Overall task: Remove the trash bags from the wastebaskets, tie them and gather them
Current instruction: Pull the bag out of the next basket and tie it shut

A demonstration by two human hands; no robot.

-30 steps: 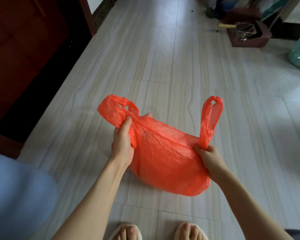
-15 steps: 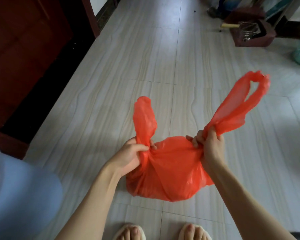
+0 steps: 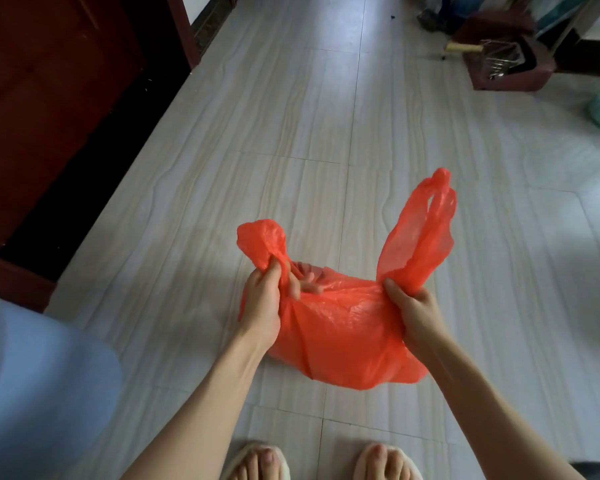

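Now the red bag [image 3: 340, 337] sits low in the middle of the frame, between both hands. The left hand [image 3: 262, 306] squeezes the left handle [image 3: 262, 239], which is bunched up short. The right hand [image 3: 413, 308] pinches the foot of the right handle [image 3: 420, 237], which stands tall toward the upper right. The bag's mouth runs side to side, so I think the handles must cross over the middle to make a knot.

Orange-red trash bag [image 3: 343, 337], grey-streaked floor [image 3: 291, 133]
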